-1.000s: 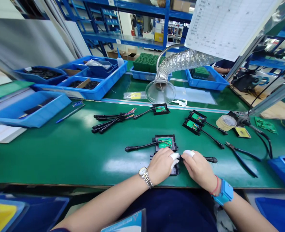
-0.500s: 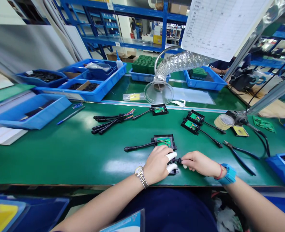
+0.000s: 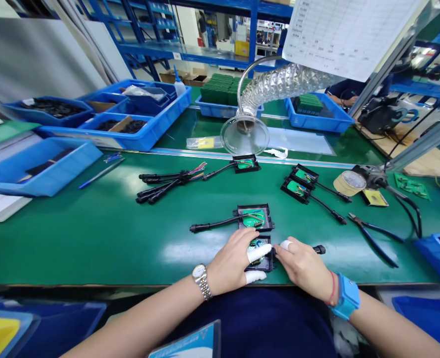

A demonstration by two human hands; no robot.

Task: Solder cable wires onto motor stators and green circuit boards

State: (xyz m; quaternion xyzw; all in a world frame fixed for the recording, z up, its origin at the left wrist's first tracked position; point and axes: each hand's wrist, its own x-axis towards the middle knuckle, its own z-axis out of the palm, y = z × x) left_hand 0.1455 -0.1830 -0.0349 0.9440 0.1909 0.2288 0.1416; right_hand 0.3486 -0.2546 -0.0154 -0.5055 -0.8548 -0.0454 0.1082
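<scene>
My left hand [image 3: 236, 256], white cots on two fingers, grips a small black plastic case [image 3: 267, 262] at the bench's front edge. A green circuit board [image 3: 256, 243] with thin wires shows inside it, partly covered by my fingers. At the case's right side, my right hand [image 3: 302, 263] pinches a black cable whose connector end [image 3: 319, 249] sticks out beyond the knuckles. The pinched part is mostly hidden. Just behind lies a second open case [image 3: 267, 217] with a board, its cable [image 3: 214, 224] pointing left.
Several wired cables [image 3: 163, 186] lie at left, near a pen [image 3: 101, 173]. Two cased boards [image 3: 296, 189], cutting pliers [image 3: 372, 241] and a round tub [image 3: 349, 183] are on the right. A fume-hose funnel [image 3: 244, 136] hangs over the back; blue bins [image 3: 141, 141] stand behind.
My right hand has turned and closed in on the case's side, with the cable's connector now showing to its right. My left fingers have shifted left, uncovering the board. The view has tilted slightly.
</scene>
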